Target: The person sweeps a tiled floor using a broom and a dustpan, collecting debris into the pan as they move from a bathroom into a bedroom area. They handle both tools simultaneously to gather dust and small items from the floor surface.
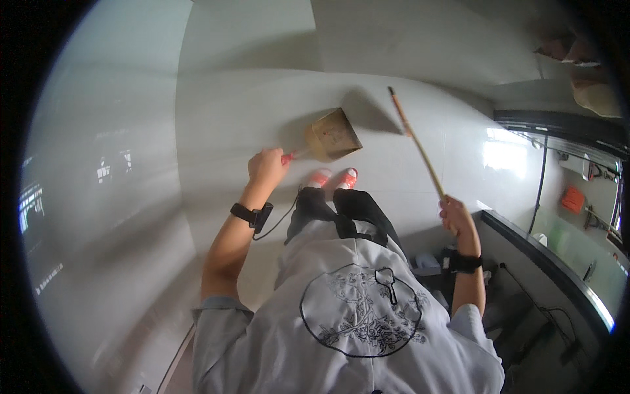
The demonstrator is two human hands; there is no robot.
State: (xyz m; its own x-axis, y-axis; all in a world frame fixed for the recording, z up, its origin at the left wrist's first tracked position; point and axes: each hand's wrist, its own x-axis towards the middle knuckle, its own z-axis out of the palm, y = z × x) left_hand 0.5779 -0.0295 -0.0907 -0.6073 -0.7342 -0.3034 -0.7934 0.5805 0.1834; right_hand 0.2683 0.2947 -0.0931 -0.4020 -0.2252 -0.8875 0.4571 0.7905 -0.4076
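Observation:
My left hand (267, 167) grips the red end of the handle of a yellowish plastic dustpan (335, 135). The dustpan is just beyond my feet, and a few small bits of debris show inside it. My right hand (456, 216) is closed around a long, thin broom handle (427, 160) that slants away from me to the upper left. The handle's far end is orange with a dark tip, and the broom is seen nearly edge-on, so its bristles are hard to make out.
Pale glossy tiles (236, 108) cover the floor, with a tiled wall on the left. My red shoes (348, 179) stand behind the dustpan. A dark-edged threshold (546, 266) runs along the right, with an orange object (573, 199) beyond it. Dark items and a cable lie at the lower right.

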